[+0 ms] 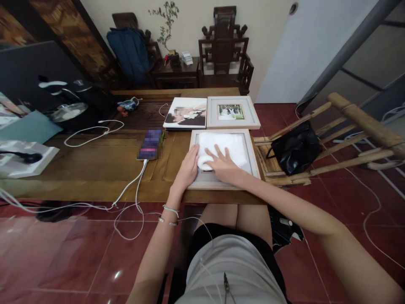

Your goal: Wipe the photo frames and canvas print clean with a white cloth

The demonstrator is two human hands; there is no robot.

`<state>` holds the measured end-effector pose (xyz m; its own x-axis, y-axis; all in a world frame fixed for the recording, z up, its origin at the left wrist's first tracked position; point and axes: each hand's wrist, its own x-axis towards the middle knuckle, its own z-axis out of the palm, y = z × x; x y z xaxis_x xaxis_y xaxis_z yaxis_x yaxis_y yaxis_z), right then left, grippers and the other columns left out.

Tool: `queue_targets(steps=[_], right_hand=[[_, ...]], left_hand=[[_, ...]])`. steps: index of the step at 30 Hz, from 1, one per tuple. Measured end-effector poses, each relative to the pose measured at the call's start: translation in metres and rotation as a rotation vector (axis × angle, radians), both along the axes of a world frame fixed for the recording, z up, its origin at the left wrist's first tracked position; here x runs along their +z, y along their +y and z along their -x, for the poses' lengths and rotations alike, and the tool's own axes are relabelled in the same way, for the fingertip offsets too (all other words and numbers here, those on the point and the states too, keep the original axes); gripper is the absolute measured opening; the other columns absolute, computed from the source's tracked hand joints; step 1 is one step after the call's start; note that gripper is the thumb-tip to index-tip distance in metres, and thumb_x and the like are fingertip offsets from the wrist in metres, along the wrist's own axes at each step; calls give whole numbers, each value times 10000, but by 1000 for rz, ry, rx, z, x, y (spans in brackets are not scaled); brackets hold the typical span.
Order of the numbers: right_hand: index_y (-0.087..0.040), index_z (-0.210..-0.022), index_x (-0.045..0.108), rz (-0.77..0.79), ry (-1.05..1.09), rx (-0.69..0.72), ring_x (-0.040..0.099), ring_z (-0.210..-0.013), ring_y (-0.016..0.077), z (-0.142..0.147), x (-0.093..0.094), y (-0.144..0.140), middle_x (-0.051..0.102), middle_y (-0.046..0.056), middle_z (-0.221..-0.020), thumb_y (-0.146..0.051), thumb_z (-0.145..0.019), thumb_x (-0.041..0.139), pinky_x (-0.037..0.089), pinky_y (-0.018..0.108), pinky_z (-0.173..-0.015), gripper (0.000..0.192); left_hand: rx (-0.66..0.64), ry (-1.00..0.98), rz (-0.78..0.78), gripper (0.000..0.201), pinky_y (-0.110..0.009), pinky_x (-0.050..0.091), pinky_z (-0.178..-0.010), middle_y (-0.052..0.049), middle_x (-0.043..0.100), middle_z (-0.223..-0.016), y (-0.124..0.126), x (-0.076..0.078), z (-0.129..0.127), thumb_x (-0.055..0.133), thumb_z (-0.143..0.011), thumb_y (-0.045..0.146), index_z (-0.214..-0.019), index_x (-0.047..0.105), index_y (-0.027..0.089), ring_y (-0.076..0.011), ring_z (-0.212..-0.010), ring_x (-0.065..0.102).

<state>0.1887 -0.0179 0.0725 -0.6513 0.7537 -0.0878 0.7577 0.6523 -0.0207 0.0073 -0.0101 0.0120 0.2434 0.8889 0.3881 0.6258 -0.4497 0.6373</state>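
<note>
A light wooden picture frame (pixel 254 162) lies flat at the table's front edge before me. On it is spread a white cloth (pixel 232 145), bunched at its left end, which hides most of the frame's middle. My right hand (pixel 224 164) presses on the cloth from above, fingers spread. Along the frame's left side lies my left hand (pixel 189 165), its fingers stretched out against the edge and close to the bunched cloth. Just behind are a second light frame (pixel 249 112) with a small photo and, to its left, a photo panel (pixel 186 122).
Left of the frame, a phone (pixel 150 145) is plugged into a white cable (pixel 136 177) hanging over the table edge. A kettle (pixel 68 112) and a white power strip (pixel 38 164) stand far left. A bamboo chair (pixel 303 173) holding a black bag (pixel 295 147) stands right.
</note>
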Motion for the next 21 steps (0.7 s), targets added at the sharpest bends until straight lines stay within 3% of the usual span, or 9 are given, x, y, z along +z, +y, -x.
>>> queue_targets(steps=[3, 5, 8, 10, 13, 15, 18, 21], right_hand=[[-168, -1305, 560, -40, -2, -53, 80, -1424, 433, 17, 1, 32, 166, 138, -1583, -67, -870, 454, 182, 688, -1078, 459], [-143, -1282, 583, -88, 10, -83, 92, -1423, 432, 30, 2, 39, 184, 159, -1574, -108, -915, 414, 172, 692, -1078, 406], [-119, -1264, 601, -72, -6, -94, 161, -1402, 459, 42, 5, 22, 242, 195, -1548, -129, -934, 384, 219, 715, -1044, 396], [-121, -1221, 632, -23, -29, -27, 204, -1385, 472, 41, 8, -3, 271, 205, -1535, -102, -898, 433, 266, 708, -1022, 380], [-148, -1126, 683, 46, -42, 132, 237, -1377, 466, 22, 14, -38, 312, 191, -1520, -80, -857, 476, 295, 689, -1012, 346], [-152, -1116, 686, 61, -57, 170, 246, -1375, 462, 1, 17, -53, 333, 185, -1511, -80, -843, 488, 297, 685, -1011, 345], [-145, -1124, 685, 61, -122, 112, 265, -1373, 447, -37, 23, -60, 363, 165, -1502, -49, -802, 500, 310, 644, -1030, 383], [-137, -1074, 711, 48, -196, 20, 301, -1366, 421, -72, 32, -63, 416, 132, -1477, 5, -776, 467, 336, 569, -1051, 410]], left_hand=[[-17, -30, -7, 517, -427, 237, -1189, -117, 327, -1535, -3, 5, -1, 252, -1005, 415, -1462, 304, 180, -209, -1423, 300], [-13, -41, -13, 555, -418, 227, -1192, -122, 306, -1544, -4, 7, -1, 254, -998, 459, -1477, 273, 180, -212, -1432, 279], [0, -72, -21, 578, -410, 230, -1191, -118, 295, -1549, -6, 8, 1, 221, -995, 490, -1488, 250, 191, -216, -1435, 272], [-10, -88, -33, 572, -408, 226, -1193, -106, 286, -1555, -7, 8, 2, 182, -998, 488, -1488, 254, 202, -215, -1438, 265], [-35, -80, -30, 555, -416, 223, -1194, -96, 295, -1553, -8, 7, 4, 134, -1005, 457, -1480, 280, 210, -205, -1437, 267], [-32, -28, -6, 522, -447, 239, -1186, -103, 346, -1528, -6, 5, 4, 218, -1004, 444, -1452, 337, 203, -217, -1432, 281], [-21, 68, -9, 452, -498, 266, -1166, -127, 442, -1464, -3, 1, 3, 387, -974, 392, -1357, 467, 167, -251, -1420, 306], [-6, 93, -46, 390, -501, 283, -1160, -145, 488, -1422, 0, -3, 3, 391, -966, 304, -1296, 524, 144, -249, -1406, 334]])
